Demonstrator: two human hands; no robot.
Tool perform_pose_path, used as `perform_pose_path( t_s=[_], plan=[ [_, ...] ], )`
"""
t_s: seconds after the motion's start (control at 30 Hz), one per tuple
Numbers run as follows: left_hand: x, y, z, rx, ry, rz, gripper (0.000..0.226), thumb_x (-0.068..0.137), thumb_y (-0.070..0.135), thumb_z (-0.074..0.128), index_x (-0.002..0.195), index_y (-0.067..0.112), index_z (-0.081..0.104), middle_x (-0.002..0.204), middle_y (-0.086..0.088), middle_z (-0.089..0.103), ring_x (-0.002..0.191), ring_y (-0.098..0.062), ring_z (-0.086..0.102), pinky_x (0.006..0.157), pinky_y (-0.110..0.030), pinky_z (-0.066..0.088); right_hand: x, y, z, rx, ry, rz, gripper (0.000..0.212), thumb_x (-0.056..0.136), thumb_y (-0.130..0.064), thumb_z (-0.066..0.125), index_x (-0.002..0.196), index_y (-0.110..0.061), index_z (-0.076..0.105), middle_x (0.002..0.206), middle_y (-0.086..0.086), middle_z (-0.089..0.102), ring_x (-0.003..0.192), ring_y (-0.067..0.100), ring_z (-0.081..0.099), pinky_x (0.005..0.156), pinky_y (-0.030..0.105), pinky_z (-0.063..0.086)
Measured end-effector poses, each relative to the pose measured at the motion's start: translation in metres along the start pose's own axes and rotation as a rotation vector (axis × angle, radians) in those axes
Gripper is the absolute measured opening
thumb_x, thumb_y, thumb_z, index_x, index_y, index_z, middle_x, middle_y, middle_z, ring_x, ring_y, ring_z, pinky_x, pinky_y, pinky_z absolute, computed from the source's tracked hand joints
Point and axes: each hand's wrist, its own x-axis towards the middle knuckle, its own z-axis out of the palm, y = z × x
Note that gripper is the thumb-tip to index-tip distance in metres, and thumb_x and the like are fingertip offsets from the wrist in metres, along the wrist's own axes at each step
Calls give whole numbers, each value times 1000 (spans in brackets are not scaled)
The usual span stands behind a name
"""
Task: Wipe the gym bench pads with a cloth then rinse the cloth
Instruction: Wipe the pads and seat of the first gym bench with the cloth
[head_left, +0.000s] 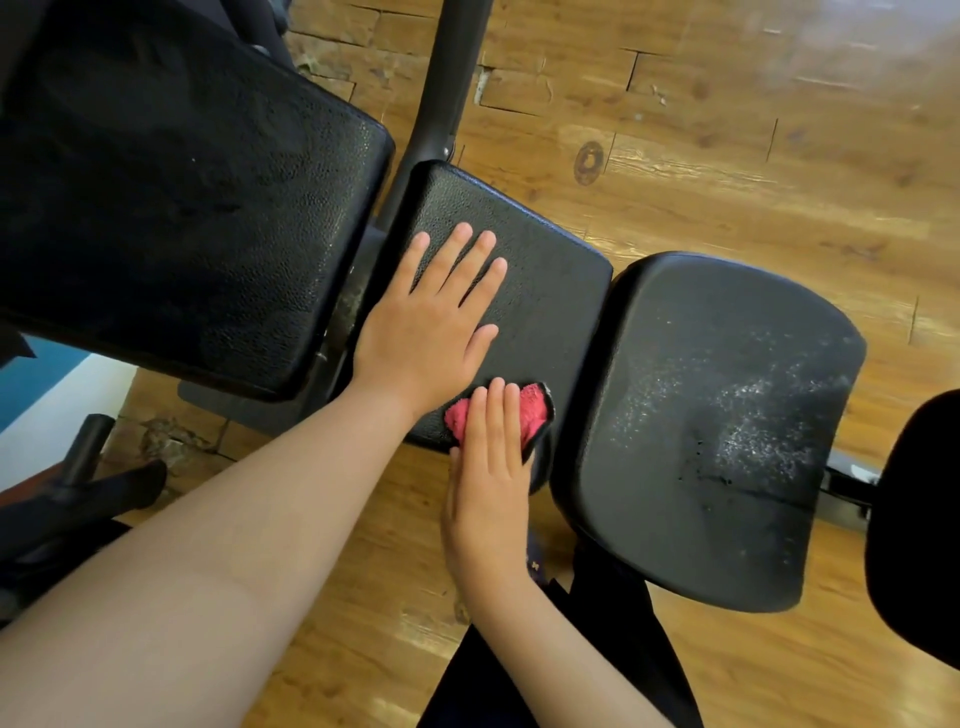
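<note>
Wiping of middle pad (550, 291) w/ pink cloth (531, 410).
Right hand (488, 467), fingers straight, presses cloth on pad's near edge; left hand (431, 317) flat on pad, prob. steadying it.

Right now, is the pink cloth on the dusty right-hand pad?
No, the right hand presses the pink cloth onto the middle pad; the dusty pad beside it has nothing on it.

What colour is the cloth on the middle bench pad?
Pink with a dark edge: the cloth under the right hand, clearest in the head view.
</note>
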Motion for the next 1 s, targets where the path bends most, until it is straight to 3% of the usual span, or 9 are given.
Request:
perform_pose_path(
  t_s=[0.17, 0.33, 0.5, 0.63, 0.77, 0.83, 0.9, 1.0],
  plan=[
    [0, 0, 1, 10, 11, 2, 61, 96, 43, 26, 149, 14, 34, 158, -9, 26, 147, -27, 21, 119, -48, 14, 3, 38, -19, -55, -67, -129, 70, 92, 3, 57, 151, -13, 22, 159, 3, 18, 148, 17, 11, 111, 52, 32],
    [1, 0, 2, 16, 18, 2, 60, 96, 44, 28, 148, 14, 35, 158, -10, 28, 146, -27, 23, 118, -49, 15, 2, 42, -25, 14, 5, 64, 59, 100, -2, 40, 153, -13, 16, 161, 0, 5, 149, 15, 1, 116, 53, 23],
    [1, 1, 0, 24, 10, -3, 60, 96, 43, 26, 148, 14, 35, 158, -10, 28, 146, -27, 23, 118, -49, 15, 6, 10, -2, 18, -1, -66, 88, 81, 21, 56, 152, -11, 14, 160, 7, 13, 149, 20, 6, 114, 53, 27],
    [1, 1, 0, 28, 14, -3, 60, 96, 43, 26, 148, 14, 35, 157, -10, 28, 146, -27, 23, 118, -48, 13, 5, 46, -20, -13, -40, -215, 74, 86, 14, 58, 149, -9, 25, 157, 8, 24, 148, 22, 15, 110, 53, 33],
    [1, 1, 1, 32, 8, 0, 60, 96, 43, 26, 148, 14, 35, 158, -10, 28, 146, -28, 23, 118, -49, 14, 3, 53, -26, 9, 8, -8, 72, 91, 12, 48, 151, -14, 19, 160, 0, 12, 149, 14, 4, 114, 54, 27],
    [1, 1, 1, 30, 6, -3, 60, 96, 42, 27, 148, 14, 36, 157, -10, 29, 146, -28, 24, 118, -49, 13, 3, 35, -16, 19, 39, 16, 80, 86, 19, 48, 152, -15, 16, 161, 0, 8, 149, 14, 2, 115, 53, 23],
    [2, 2, 0, 32, 5, -6, 60, 95, 42, 28, 147, 13, 37, 157, -10, 29, 146, -28, 25, 117, -49, 13, 2, 17, -5, 32, 14, -87, 87, 78, 24, 44, 151, -14, 17, 161, 4, 12, 149, 18, 4, 114, 55, 24],
    [1, 2, 0, 30, 2, -3, 60, 96, 42, 26, 148, 14, 36, 157, -9, 28, 146, -27, 23, 118, -50, 15, -1, 9, -2, 32, -59, -224, 77, 79, 17, 40, 149, -11, 23, 158, 8, 18, 149, 20, 7, 117, 50, 21]
  ],
)
